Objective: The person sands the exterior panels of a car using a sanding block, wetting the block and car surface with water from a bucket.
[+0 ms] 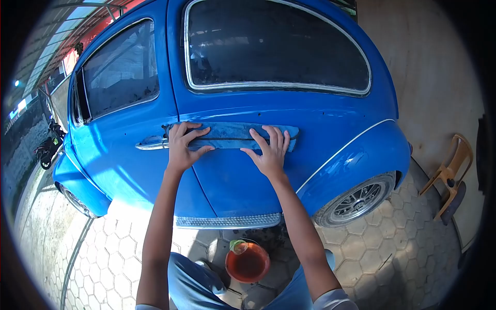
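Observation:
A folded blue cloth (227,135), long and narrow with a dark line along it, lies against the side of a blue car (248,181). My left hand (185,144) holds its left end, close to the chrome door handle (152,143), with fingers over the top and the thumb below. Toward the right end, my right hand (269,149) grips the cloth in the same way. Beneath my arms, a red-orange bucket (248,262) of dark liquid stands on the paving, with a small greenish item (238,247) at its rim.
A silver running board (227,222) and a rear wheel (356,201) are low on the car. A tan plastic chair (450,173) stands at the right by a wall (423,77). A motorcycle (47,144) is at the far left. Hexagonal pavers (113,253) cover the ground.

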`<state>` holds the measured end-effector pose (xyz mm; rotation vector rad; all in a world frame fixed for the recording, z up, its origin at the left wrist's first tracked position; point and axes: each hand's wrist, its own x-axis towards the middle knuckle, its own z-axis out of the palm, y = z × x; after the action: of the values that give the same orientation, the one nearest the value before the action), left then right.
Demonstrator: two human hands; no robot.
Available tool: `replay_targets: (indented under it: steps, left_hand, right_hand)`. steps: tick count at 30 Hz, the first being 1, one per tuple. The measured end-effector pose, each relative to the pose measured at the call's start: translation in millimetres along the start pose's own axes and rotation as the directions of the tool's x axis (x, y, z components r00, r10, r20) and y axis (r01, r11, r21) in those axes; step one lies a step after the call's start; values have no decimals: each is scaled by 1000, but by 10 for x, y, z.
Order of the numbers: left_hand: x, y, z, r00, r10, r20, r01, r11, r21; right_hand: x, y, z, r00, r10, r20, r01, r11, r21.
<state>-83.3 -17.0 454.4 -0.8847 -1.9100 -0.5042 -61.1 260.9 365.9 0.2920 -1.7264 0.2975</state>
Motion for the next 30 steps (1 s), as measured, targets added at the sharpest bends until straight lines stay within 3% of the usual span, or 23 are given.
replay_targets:
  steps: [5,9,11,12,13,15,16,19,21,23,25,30]
  left_hand:
    - [-620,108,278,996,78,36,-78,997,15]
    - [-1257,126,670,995,94,38,-94,995,12]
    - [-1373,137,815,998,43,44,-44,999,31]
    - [-1375,177,834,997,68,45,-69,998,10]
    - [-1345,236,810,995,91,44,-92,996,21]
    - [-1088,332,867,989,148,20,-149,989,27]
    - [-969,418,890,983,180,35,-181,983,42]
    - [-432,768,857,960,272,65,-278,955,100]
    - [111,1103,830,951,244,190,-257,966,42]
    - [566,1334,943,925,351,146,-360,932,43]
    - [964,1542,1085,880,459,119,-470,878,87]
    - [1804,2045,1648,860,503,91,-507,862,25]
  right_hand:
    - [-839,23,46,997,70,16,-69,996,-61]
    - [-1153,228,-175,989,27,146,-22,999,-32]
    - [-1018,438,-325,938,-174,299,189,982,-24]
    - [-937,509,-425,913,-182,364,158,983,96]
    - [-941,595,-471,920,-166,356,152,986,68]
    - [-892,775,-521,901,-295,317,294,954,54]
    - [-855,852,-576,916,-252,313,222,966,129]
    - [-722,1248,-812,942,-224,251,221,974,44]
    - [-545,1576,-970,962,-219,162,211,975,65]
    - [-291,1913,-1168,968,-239,80,241,970,-18]
    - [-116,2241,-1362,972,-225,64,229,971,-64]
    - [372,3021,-1934,973,-151,177,190,955,-227]
